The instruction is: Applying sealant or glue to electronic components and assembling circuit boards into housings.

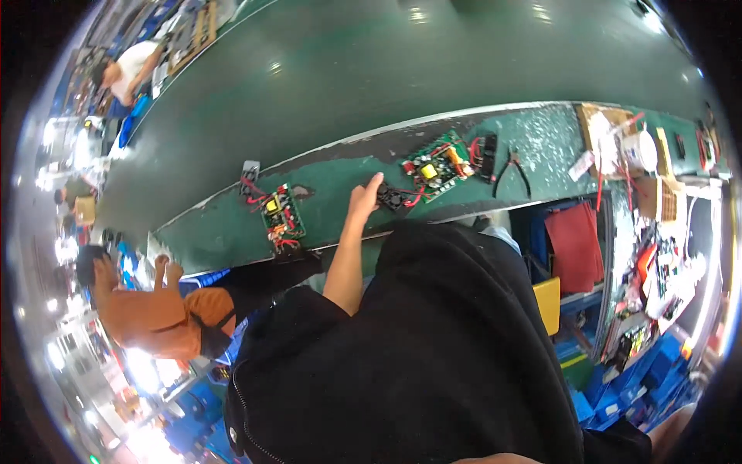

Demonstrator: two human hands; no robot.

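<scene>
My left hand (363,201) reaches over the near edge of the bench and is closed at the left side of a small black cooling fan (396,199). Some of its fingers are hidden. Red wires join the fan to a green circuit board (439,166) crowded with parts, including a yellow block. Right of that board lies a black finned part (487,156), also wired in red. Cutting pliers (512,174) rest beside it with their handles apart. My right arm (671,435) stretches out at the lower right, and its hand lies outside the picture.
Another wired circuit board (284,213) lies on the bench to the left. A cardboard box (603,124) and white tub (638,151) stand at the right. A green belt-like surface (371,69) runs behind. A person in orange (147,317) sits at the left. Blue bins (649,371) fill the lower right.
</scene>
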